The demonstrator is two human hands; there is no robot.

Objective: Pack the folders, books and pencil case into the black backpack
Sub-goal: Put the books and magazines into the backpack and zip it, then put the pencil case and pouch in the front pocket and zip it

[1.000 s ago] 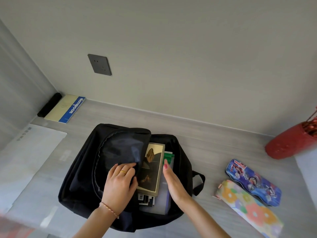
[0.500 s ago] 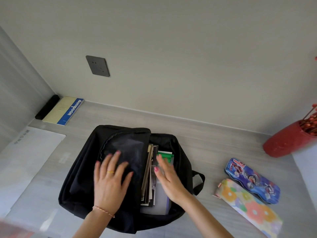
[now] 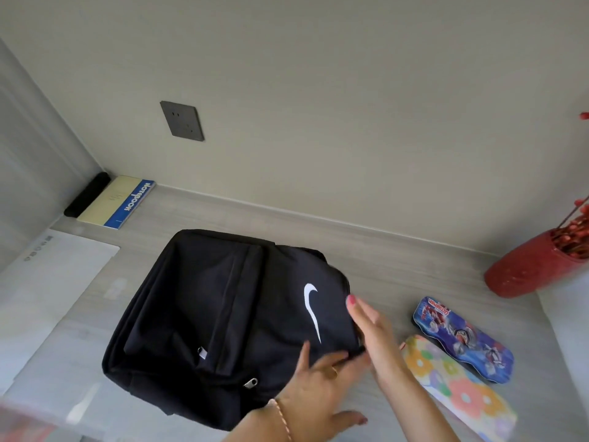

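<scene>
Fingers (image 3: 322, 366) of the left hand (image 3: 318, 393) press loosely spread on the black backpack (image 3: 223, 314); the right hand (image 3: 371, 330) is open beside it. 2 pencil cases (image 3: 462, 339) wait right on the tabletop (image 3: 398, 260), so reopen the flap.

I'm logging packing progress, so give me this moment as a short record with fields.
backpack: black backpack lying on the desk, flap down, contents hidden
left hand: left hand on the bag's near right corner
right hand: right hand open at the bag's right edge
unpacked: blue pencil tin and floral pouch, right of the bag
</scene>
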